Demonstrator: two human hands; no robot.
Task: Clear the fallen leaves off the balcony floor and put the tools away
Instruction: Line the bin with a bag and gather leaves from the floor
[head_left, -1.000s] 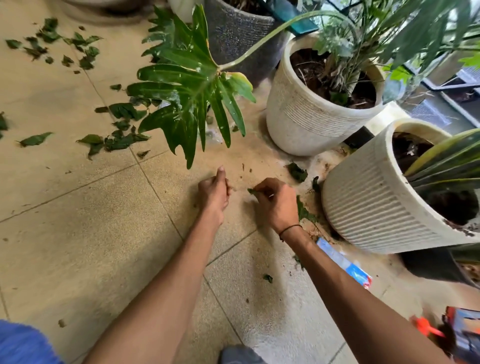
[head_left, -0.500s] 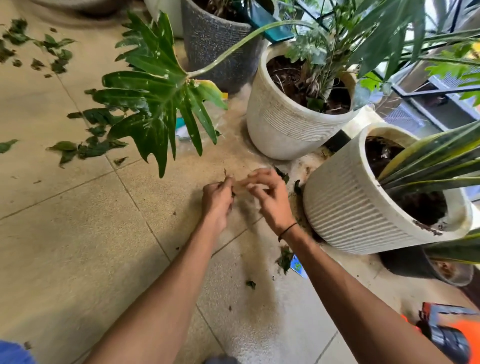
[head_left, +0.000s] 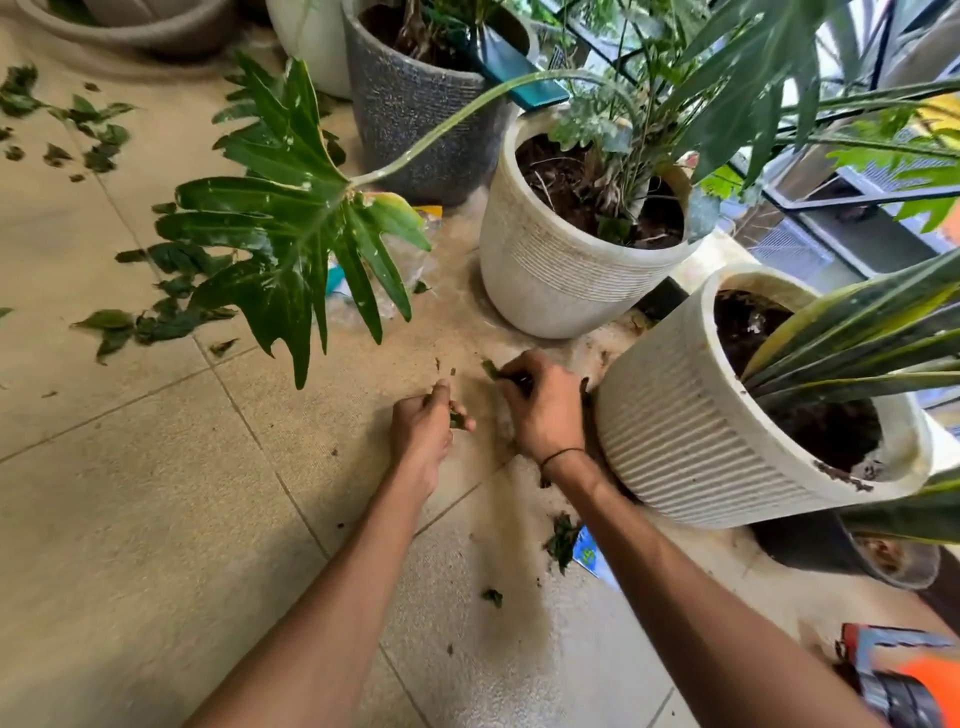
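Note:
Both my hands are low over the tan tiled floor (head_left: 156, 519) beside a ribbed white pot (head_left: 691, 436). My left hand (head_left: 423, 431) holds small green leaf scraps in its curled fingers. My right hand (head_left: 540, 402) pinches a leaf piece (head_left: 489, 368) at its fingertips, close to the pot's base. A clump of torn leaves (head_left: 563, 540) lies under my right forearm, with one small bit (head_left: 492, 596) nearer me. More fallen leaves (head_left: 156, 322) lie at the left, and others (head_left: 78, 130) at the far left.
A large lobed leaf (head_left: 291, 244) hangs over the floor from the rear white pot (head_left: 561, 270). A grey pot (head_left: 415, 124) stands behind. A clear plastic wrapper (head_left: 384, 280) lies under the leaf. An orange and grey tool (head_left: 904, 680) sits at the bottom right, a blue packet (head_left: 589, 556) by my arm.
My hands have drawn slightly apart after meeting. The right hand has reached toward the ribbed pot and pinched a leaf piece; the left stays curled round scraps. The view has shifted left.

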